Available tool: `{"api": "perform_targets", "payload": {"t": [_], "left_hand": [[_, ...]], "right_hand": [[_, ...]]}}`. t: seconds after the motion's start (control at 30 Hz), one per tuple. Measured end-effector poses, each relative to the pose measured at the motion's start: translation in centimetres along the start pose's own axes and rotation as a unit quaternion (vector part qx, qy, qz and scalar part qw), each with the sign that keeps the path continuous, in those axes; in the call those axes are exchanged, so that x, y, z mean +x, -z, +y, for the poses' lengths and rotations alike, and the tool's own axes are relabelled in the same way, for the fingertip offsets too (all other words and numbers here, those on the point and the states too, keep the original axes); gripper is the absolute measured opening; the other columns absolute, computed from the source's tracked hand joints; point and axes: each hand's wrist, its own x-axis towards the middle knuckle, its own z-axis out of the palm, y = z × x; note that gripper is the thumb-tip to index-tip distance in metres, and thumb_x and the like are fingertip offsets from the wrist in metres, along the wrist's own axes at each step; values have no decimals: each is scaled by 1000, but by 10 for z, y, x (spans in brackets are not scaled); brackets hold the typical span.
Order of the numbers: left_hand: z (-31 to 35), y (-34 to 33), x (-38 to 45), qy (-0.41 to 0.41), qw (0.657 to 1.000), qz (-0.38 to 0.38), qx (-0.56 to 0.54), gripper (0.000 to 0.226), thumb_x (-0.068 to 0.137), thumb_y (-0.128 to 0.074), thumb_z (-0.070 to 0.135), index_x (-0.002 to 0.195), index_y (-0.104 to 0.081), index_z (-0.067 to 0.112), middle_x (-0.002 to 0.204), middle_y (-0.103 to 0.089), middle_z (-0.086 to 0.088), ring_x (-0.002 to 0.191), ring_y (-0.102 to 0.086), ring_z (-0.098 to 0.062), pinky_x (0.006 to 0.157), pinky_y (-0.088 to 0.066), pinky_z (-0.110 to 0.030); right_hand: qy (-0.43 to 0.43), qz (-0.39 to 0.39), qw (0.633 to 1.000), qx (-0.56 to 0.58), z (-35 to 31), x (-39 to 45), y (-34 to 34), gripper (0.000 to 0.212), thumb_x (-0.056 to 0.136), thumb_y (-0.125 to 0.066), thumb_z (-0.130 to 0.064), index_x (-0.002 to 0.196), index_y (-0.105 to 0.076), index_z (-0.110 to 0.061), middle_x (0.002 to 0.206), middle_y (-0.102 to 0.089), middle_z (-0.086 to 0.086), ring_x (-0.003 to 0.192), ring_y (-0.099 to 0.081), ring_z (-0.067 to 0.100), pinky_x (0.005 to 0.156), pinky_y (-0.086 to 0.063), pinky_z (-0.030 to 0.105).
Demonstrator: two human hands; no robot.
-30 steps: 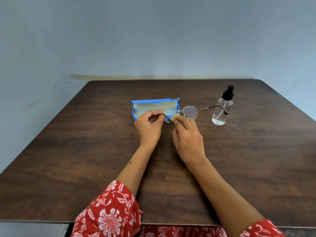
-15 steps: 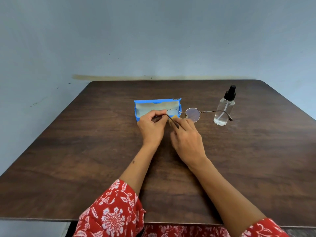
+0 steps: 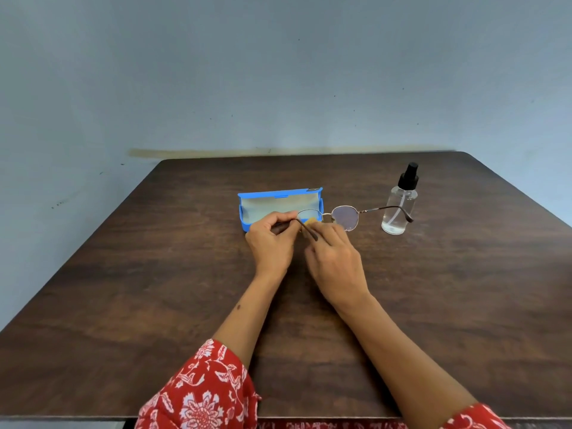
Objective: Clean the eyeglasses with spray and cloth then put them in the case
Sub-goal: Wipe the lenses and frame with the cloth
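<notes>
Head-camera footage, compared with the pictures from half a second and a full second earlier, shows little rearrangement: the thin metal-framed eyeglasses with round lenses [image 3: 335,215] are held above the dark wooden table [image 3: 154,274], just in front of the open blue rectangular glasses case with a pale grey lining [image 3: 272,205], much as they were before. The left hand [image 3: 270,239] is seen pinching the near temple arm by its hinge end, fingers curled on it, while the right hand [image 3: 335,261] is closed on a small yellow cleaning cloth [image 3: 310,222] pressed against the left-side lens. What has changed is slight: the cloth is exposed a little more against that lens, and the far temple arm is now seen overlapping the clear plastic spray bottle with a black pump top [image 3: 400,209], which stands upright to the right. From this it is judged that wiping is under way and that the second lens has probably not yet been rubbed; casing the glasses is yet to be done. No brand, label or legible writing can be made out on the bottle, the case or the frame.
</notes>
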Motion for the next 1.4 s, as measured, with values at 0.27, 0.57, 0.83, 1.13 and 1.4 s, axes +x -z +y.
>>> {"api": "perform_targets", "payload": {"t": [0.27, 0.57, 0.83, 1.13, 1.4], "left_hand": [[-2, 1, 0, 4, 1000, 1, 11, 12, 74, -73, -1, 83, -73, 6, 77, -69, 7, 70, -65, 7, 74, -53, -12], [-2, 3, -1, 10, 1000, 1, 17, 12, 75, -73, 0, 85, -73, 8, 78, -69, 10, 72, -65, 8, 74, -54, -13], [-5, 2, -3, 19, 1000, -10, 7, 13, 75, -73, 0, 81, -73, 11, 80, -71, 7, 76, -69, -2, 78, -56, -21], [-3, 4, -3, 2, 1000, -2, 11, 12, 75, -73, 0, 85, -73, 7, 80, -70, 5, 73, -67, 5, 74, -54, -14], [-1, 2, -3, -4, 1000, -4, 4, 13, 74, -73, -2, 86, -72, 3, 80, -69, 3, 71, -65, 7, 72, -52, -10]], "right_hand": [[10, -37, 999, 7, 0, -2, -2, 36, 78, -43, -8, 101, -70, -1, 100, -68, 6, 90, -55, 20, 72, -50, 29], [15, -43, 999, -8, -2, -2, 3, 35, 77, -42, -11, 96, -71, -2, 94, -68, 6, 84, -60, 22, 71, -51, 29], [24, -42, 999, -10, -3, -3, 1, 35, 77, -42, -11, 94, -71, -3, 96, -68, 5, 88, -52, 18, 70, -48, 25], [17, -32, 999, 2, -2, -2, 4, 35, 76, -43, -11, 95, -71, -2, 93, -68, 6, 86, -58, 21, 68, -52, 28], [4, -11, 1000, -20, 1, -1, 0, 34, 82, -41, -7, 98, -70, -1, 99, -68, 6, 94, -52, 18, 69, -52, 27]]}}
